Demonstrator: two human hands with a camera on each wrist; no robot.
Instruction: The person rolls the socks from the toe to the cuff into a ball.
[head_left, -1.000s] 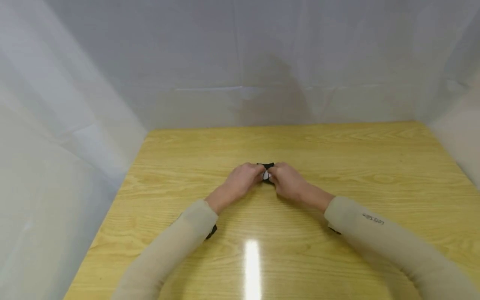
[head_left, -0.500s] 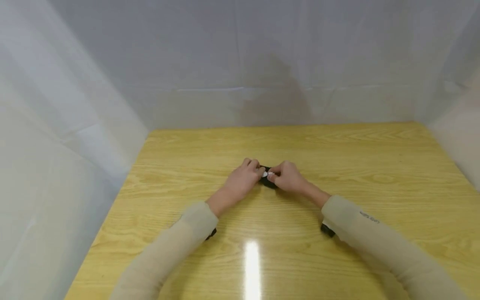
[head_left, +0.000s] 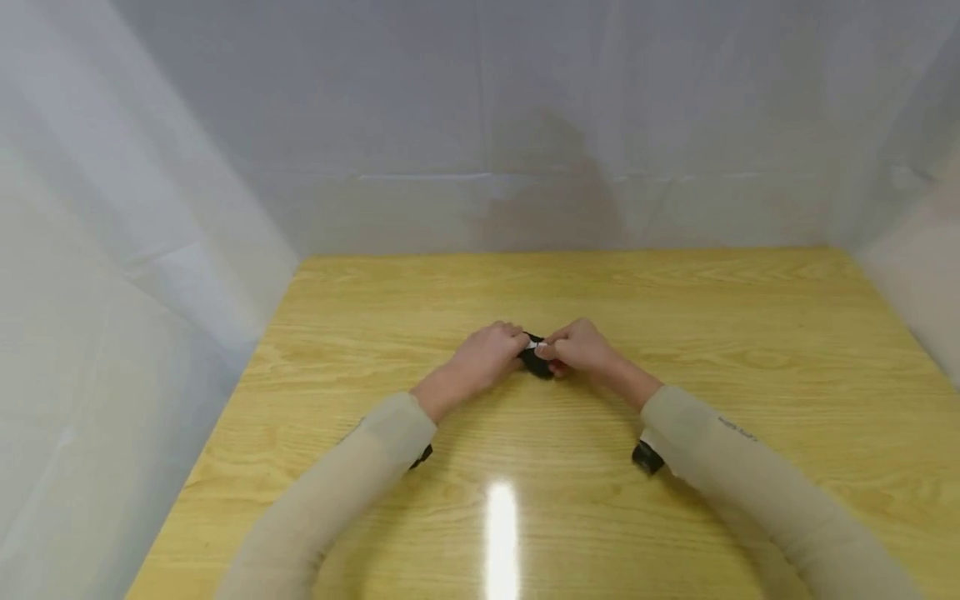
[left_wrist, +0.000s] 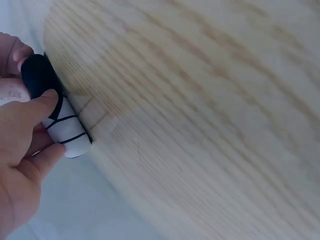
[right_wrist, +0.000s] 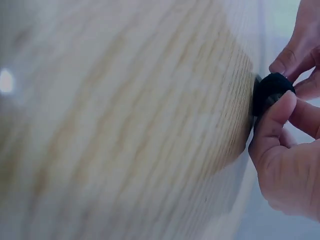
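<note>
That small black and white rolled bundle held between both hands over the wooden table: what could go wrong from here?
1. The small black and white rolled fabric bundle is pinched only by fingertips of the left hand and right hand; it might slip and unroll.
2. It is hard to see, since the hands hide most of it in the head view.
3. If dropped, it could roll across the smooth wooden table.

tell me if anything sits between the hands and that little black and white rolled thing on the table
Nothing visible does. Both hands already hold it: the left hand pinches the small black and white roll from one side and the right hand grips its black end from the other, just above the wooden table. No other object lies near them.
</note>
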